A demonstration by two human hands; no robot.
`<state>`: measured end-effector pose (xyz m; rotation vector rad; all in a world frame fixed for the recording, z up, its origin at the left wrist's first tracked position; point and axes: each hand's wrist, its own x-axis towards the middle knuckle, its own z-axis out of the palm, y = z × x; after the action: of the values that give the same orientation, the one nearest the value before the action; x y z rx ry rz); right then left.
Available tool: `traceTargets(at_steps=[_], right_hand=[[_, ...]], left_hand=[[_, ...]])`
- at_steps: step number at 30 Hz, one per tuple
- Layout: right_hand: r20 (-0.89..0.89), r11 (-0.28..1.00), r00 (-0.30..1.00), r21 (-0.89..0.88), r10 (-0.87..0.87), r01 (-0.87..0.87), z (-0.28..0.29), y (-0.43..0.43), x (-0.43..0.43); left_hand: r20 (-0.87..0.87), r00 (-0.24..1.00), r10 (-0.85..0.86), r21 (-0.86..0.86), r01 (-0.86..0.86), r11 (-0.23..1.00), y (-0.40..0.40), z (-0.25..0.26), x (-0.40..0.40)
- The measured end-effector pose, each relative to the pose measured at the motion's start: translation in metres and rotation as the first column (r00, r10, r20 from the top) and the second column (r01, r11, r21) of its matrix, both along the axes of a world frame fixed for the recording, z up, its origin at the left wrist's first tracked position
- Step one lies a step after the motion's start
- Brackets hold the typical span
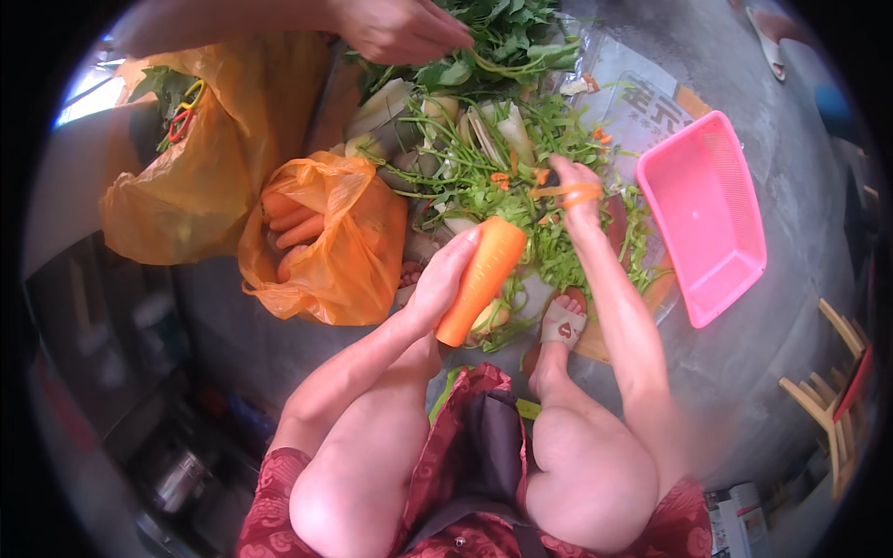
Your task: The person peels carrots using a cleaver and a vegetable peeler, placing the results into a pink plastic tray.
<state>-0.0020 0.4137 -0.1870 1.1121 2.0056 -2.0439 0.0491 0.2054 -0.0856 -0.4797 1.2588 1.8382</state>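
My left hand (446,275) is closed around a large orange carrot (483,282), held slanting above the floor between my knees. To its upper right, my right hand (578,192) curls around a small dark tool (549,183), mostly hidden, so its kind is unclear. An orange strip of carrot peel (573,190) lies across the fingers. Leafy green trimmings (565,244) and orange scraps are spread below both hands. More carrots (300,227) lie inside an open orange plastic bag (335,286) left of my left hand.
Another person's hand (401,31) reaches over leafy greens (509,49) at the top. A larger orange bag (174,209) with greens and red-and-yellow handles stands at the left. A pink plastic basket (704,216) sits at the right, wooden racks (834,404) lower right.
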Motion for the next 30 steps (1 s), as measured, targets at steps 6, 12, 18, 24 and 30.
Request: traceTargets(at_steps=[6,12,18,24,30], right_hand=[[-0.084,0.961,0.969,0.173,0.231,-0.214,0.065,-0.031,0.000],[-0.039,0.997,0.997,-0.045,-0.063,0.061,-0.014,0.010,0.001],[-0.251,0.979,0.948,0.001,0.196,-0.202,0.067,-0.074,0.038],[-0.120,0.980,0.982,0.148,0.148,-0.130,0.008,-0.012,-0.007],[-0.090,0.999,0.996,0.046,0.008,-0.003,0.033,-0.037,0.008]], left_hand=[[-0.042,0.997,-0.069,-0.121,0.063,0.991,-0.005,-0.005,-0.005],[0.130,0.988,0.086,-0.018,-0.084,0.996,-0.002,-0.003,-0.006],[0.315,0.882,0.351,-0.117,-0.331,0.936,-0.005,-0.021,-0.016],[0.231,0.971,0.055,-0.037,-0.048,0.998,-0.001,0.001,-0.005],[0.280,0.927,0.251,-0.063,-0.243,0.968,-0.004,-0.013,-0.010]])
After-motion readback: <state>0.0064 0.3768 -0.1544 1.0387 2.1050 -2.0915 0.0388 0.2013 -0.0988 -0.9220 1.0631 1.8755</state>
